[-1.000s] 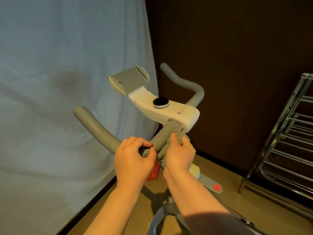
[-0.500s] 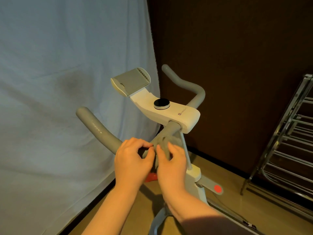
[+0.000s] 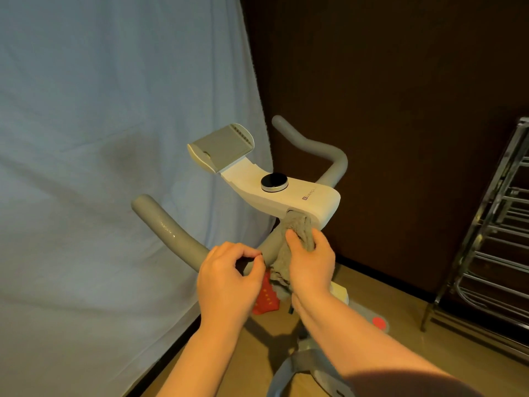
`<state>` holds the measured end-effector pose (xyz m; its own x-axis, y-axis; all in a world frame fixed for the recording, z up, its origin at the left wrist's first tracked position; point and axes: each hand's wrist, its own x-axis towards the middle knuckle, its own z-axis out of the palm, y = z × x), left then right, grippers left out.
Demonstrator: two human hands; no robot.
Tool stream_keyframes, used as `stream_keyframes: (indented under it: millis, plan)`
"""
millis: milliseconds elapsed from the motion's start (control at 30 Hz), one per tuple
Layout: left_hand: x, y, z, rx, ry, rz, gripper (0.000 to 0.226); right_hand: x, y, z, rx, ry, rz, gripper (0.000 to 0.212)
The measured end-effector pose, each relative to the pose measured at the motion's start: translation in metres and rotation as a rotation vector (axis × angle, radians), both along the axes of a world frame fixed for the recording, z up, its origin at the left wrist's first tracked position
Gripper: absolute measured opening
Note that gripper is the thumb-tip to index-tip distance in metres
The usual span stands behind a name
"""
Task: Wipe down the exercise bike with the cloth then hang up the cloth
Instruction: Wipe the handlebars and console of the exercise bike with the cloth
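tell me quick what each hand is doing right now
Left hand: fingers curled round the grey handlebar, gripping it.
Right hand: gripping the grey cloth against the handlebar stem, just under the white console.

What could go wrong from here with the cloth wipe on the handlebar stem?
1. The right hand grips the grey cloth bunched right under the white console; it could snag in the gap there.
2. A loose cloth end hangs below the hand and may catch on the red part beneath.
3. The left hand only pinches at the handlebar, so the bike is probably weakly steadied.
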<state>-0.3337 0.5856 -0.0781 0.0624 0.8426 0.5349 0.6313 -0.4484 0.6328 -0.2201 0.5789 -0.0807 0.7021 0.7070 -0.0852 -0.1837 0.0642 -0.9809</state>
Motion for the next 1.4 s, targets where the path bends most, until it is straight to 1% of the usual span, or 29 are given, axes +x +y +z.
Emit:
stream_keyframes:
  millis: [100,167,233,300,333,400,467,567,667,733,767,800,867,933,1000,1033,1100,1167,1233,1267,1367,1400]
  plan:
    - [-0.001,0.000,-0.001,0.017,0.004,-0.013,0.019,-0.026,-0.013,-0.007,-0.049,0.108,-0.074,0.015]
    - [-0.002,0.000,0.000,0.021,0.006,-0.016,0.020,-0.017,-0.002,-0.006,-0.051,0.168,-0.166,0.018]
    - [-0.002,0.001,0.000,0.011,0.008,-0.012,0.021,0.003,0.011,0.001,-0.087,0.164,-0.239,0.016]
    - [-0.002,0.000,0.000,0.005,0.005,-0.010,0.021,0.005,0.013,-0.002,-0.065,0.069,-0.201,0.012]
    - [-0.002,0.000,0.000,0.003,0.003,-0.012,0.021,0.000,0.008,-0.004,-0.034,-0.006,-0.137,0.010]
    - [-0.002,-0.001,0.000,0.004,-0.003,-0.013,0.021,-0.003,0.002,-0.010,0.031,-0.197,-0.027,0.018]
    - [-0.001,-0.001,-0.001,0.002,-0.007,-0.006,0.021,0.015,0.008,-0.010,0.028,-0.400,0.021,0.021]
    - [-0.001,0.000,0.000,0.009,-0.001,-0.003,0.023,0.039,0.016,-0.004,-0.068,-0.806,0.149,0.023]
    - [-0.001,0.000,-0.002,0.023,-0.005,-0.002,0.024,0.050,0.016,0.001,-0.125,-1.115,0.314,0.032]
    - [0.000,0.002,-0.004,0.033,-0.012,0.017,0.019,0.059,0.024,0.014,-0.187,-1.374,0.336,0.029]
    - [0.000,0.002,-0.004,0.036,-0.015,0.023,0.014,0.061,0.030,0.021,-0.225,-1.466,0.330,0.027]
    - [0.001,0.002,-0.004,0.037,-0.015,0.029,0.009,0.060,0.034,0.027,-0.252,-1.509,0.335,0.025]
    - [0.001,0.002,-0.004,0.030,-0.008,0.031,0.004,0.052,0.038,0.029,-0.241,-1.545,0.432,0.023]
    - [0.001,0.001,-0.004,0.030,-0.002,0.024,0.004,0.048,0.040,0.033,-0.235,-1.589,0.597,0.021]
    - [0.000,0.001,-0.003,0.034,0.004,0.019,0.003,0.055,0.049,0.043,-0.283,-1.572,0.690,0.020]
    - [0.000,0.002,-0.003,0.033,0.007,0.020,0.005,0.058,0.054,0.047,-0.317,-1.587,0.677,0.021]
    - [0.000,0.002,-0.003,0.023,0.014,0.021,0.012,0.056,0.058,0.047,-0.361,-1.664,0.576,0.021]
    - [-0.002,0.001,-0.003,0.026,0.028,0.016,0.015,0.049,0.051,0.037,-0.303,-1.655,0.543,0.019]
    - [-0.002,0.000,-0.002,0.036,0.039,0.006,0.015,0.051,0.042,0.026,-0.200,-1.531,0.554,0.019]
    - [-0.002,-0.001,-0.002,0.035,0.038,0.003,0.015,0.056,0.040,0.024,-0.171,-1.452,0.526,0.020]
    - [0.000,0.000,-0.001,0.010,0.017,0.023,0.015,0.053,0.036,0.015,-0.174,-1.288,0.290,0.026]
    - [0.001,0.000,-0.001,0.004,0.013,0.030,0.016,0.044,0.031,0.007,-0.147,-1.204,0.211,0.028]
